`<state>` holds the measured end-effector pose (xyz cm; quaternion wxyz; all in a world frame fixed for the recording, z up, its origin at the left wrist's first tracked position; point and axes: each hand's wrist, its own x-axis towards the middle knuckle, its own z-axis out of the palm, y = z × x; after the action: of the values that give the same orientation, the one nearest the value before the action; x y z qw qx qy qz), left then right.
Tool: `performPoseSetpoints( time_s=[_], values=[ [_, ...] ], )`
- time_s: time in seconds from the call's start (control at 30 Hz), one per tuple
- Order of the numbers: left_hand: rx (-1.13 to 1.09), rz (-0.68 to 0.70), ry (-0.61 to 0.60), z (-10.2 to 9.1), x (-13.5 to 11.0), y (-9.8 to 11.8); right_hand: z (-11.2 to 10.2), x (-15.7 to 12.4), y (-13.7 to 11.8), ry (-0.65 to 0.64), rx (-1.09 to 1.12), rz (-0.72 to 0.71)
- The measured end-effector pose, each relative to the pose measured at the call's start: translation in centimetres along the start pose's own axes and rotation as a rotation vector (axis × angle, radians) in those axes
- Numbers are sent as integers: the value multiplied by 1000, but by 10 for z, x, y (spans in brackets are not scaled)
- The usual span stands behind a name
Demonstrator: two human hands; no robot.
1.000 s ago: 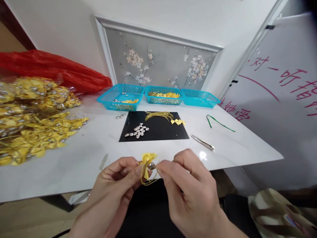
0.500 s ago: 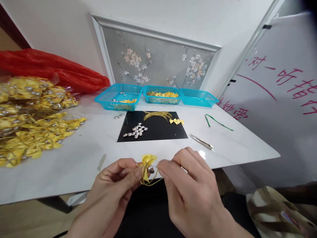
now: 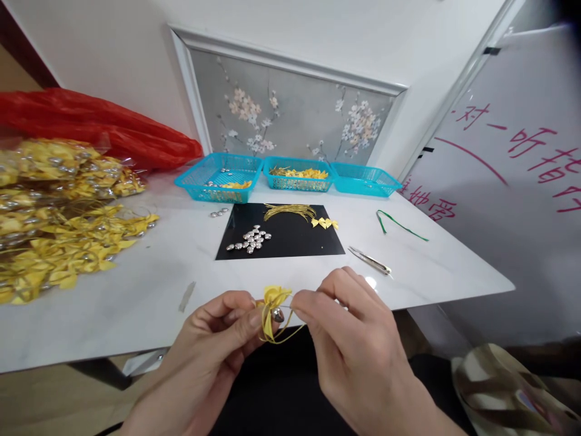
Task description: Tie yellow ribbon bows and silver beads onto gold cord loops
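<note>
Between thumb and fingers, my left hand pinches a yellow ribbon bow just off the table's front edge. A shiny silver bead hangs against the bow. Thin gold cord loops below and to the right of it. My right hand is closed in a pinch on a fine strand of the cord, drawn out to the right of the bow. Its other fingers are curled in.
A black mat holds silver beads, gold cords and small yellow bows. Thread snips and a green tie lie to the right. Blue baskets line the back; bagged yellow bows fill the left.
My right hand has moved slightly right, drawing the strand out a little. The bow has turned slightly in my left fingers, and the cord loop reaches further right.
</note>
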<state>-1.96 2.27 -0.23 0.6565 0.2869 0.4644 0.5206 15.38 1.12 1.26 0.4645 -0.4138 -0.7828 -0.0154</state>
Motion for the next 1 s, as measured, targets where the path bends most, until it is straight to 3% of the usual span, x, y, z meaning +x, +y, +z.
performPoseSetpoints(
  time_s=[0.33, 0.63, 1.0],
  values=[
    [-30, -30, -34, 0, 0, -1, 2, -1, 3, -48, 53, 31],
    [-96, -128, -111, -3, -5, 2, 3, 0, 7, -114, 373, 194],
    [-13, -50, -84, -4, -8, 1, 0, -5, 10, -114, 254, 128]
  ],
)
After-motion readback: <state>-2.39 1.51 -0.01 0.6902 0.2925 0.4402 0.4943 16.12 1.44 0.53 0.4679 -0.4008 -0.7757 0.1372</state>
